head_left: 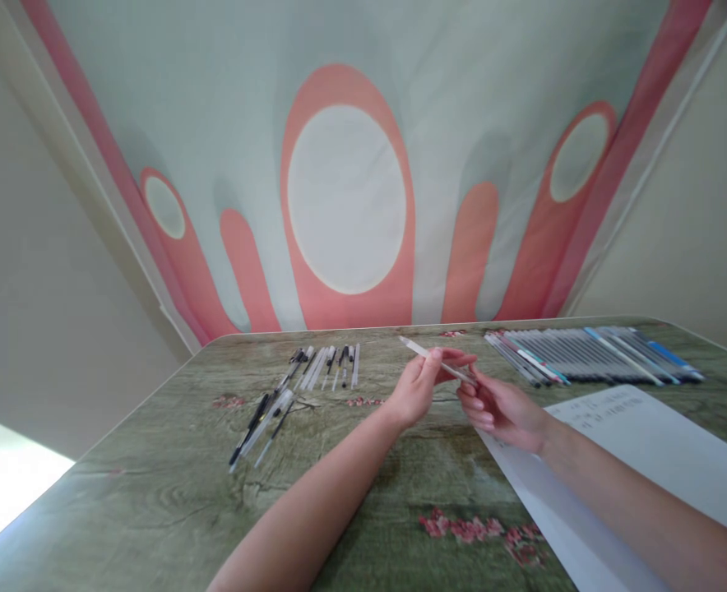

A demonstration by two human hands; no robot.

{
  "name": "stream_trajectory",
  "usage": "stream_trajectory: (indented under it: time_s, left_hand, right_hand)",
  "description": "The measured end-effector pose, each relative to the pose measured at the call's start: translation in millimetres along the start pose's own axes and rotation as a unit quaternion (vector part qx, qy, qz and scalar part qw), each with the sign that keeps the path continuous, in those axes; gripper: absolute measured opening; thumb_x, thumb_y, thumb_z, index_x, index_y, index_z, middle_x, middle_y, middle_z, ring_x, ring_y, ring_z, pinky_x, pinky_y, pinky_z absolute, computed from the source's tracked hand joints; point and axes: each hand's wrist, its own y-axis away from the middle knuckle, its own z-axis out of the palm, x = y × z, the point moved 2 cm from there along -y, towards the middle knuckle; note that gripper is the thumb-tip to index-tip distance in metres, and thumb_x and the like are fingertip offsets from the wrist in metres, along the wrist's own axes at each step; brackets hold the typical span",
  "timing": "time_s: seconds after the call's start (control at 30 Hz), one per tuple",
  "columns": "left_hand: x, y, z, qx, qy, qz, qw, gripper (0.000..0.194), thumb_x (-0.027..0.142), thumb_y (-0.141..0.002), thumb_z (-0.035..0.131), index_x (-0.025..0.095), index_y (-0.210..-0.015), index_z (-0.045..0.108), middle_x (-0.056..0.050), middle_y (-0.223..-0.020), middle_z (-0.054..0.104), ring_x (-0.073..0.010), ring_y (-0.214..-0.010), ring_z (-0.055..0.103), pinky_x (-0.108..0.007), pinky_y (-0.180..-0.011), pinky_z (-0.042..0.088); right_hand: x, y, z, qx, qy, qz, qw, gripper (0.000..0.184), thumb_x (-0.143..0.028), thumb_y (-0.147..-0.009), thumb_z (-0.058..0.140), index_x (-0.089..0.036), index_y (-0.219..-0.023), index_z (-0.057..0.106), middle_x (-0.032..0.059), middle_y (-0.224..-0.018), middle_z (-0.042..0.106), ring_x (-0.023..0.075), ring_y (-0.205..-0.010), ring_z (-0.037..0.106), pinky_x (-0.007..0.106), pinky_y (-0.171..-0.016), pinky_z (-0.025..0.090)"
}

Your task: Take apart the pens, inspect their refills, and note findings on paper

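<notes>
My left hand (419, 385) is closed around a slim pale pen (414, 347), with one whitish end sticking out up and to the left. At the pen's other end, the fingers of my right hand (502, 407) pinch it. Both hands hang above the middle of the table, the right one over the corner of a white paper sheet (647, 444). The fingers partly cover the pen, so I cannot tell whether it is whole. Left of my hands lie loose pen parts (268, 419): clear barrels, dark caps and thin refills.
A long row of pens (573, 355), mostly grey with several blue and white ones, lies at the back right. Small dark writing shows on the paper. The table (172, 493) has a wood-and-blossom print; a patterned hanging (344, 197) covers the wall behind.
</notes>
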Motion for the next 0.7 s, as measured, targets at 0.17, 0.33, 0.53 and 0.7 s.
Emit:
stream_trajectory:
  time_s: [0.17,0.33,0.53,0.7]
  left_hand:
    - [1.2,-0.7,-1.6,0.009,0.019,0.004,1.000,0.041,0.044,-0.082,0.040,0.009,-0.099,0.055,-0.017,-0.105,0.060,-0.0251,-0.101,0.054,-0.041,-0.092,0.035]
    - [3.1,-2.2,-2.0,0.019,0.039,0.013,0.999,0.038,0.043,-0.082,0.040,0.011,-0.096,0.055,-0.016,-0.104,0.061,-0.0254,-0.102,0.054,-0.042,-0.091,0.036]
    - [4.3,-4.6,-5.7,0.037,0.050,0.019,0.998,0.038,0.044,-0.081,0.042,0.010,-0.094,0.055,-0.016,-0.102,0.061,-0.0263,-0.102,0.053,-0.042,-0.090,0.037]
    - [1.2,-5.6,-5.6,0.035,0.065,0.009,0.997,0.038,0.044,-0.080,0.043,0.011,-0.093,0.054,-0.016,-0.100,0.062,-0.0266,-0.101,0.054,-0.043,-0.089,0.038]
  right_hand:
    - [-1.0,-1.3,-2.5,0.004,-0.009,-0.001,1.000,0.033,-0.043,-0.084,0.040,-0.016,-0.066,0.047,-0.0044,-0.052,0.037,0.0046,-0.039,0.036,0.018,-0.038,0.025]
    - [-1.8,-2.4,-6.3,0.016,-0.019,0.004,1.000,0.031,-0.041,-0.083,0.042,-0.016,-0.066,0.048,-0.0039,-0.052,0.040,0.0052,-0.040,0.038,0.018,-0.039,0.029]
    - [-5.0,-3.4,-12.1,0.050,-0.023,-0.019,0.998,0.019,-0.029,-0.081,0.047,-0.016,-0.069,0.051,-0.0022,-0.058,0.047,0.0060,-0.043,0.043,0.018,-0.040,0.036]
    - [-6.6,-3.9,-11.7,0.091,0.001,-0.041,0.995,0.010,-0.021,-0.079,0.049,-0.015,-0.075,0.056,-0.0002,-0.061,0.053,0.0048,-0.042,0.044,0.015,-0.036,0.036]
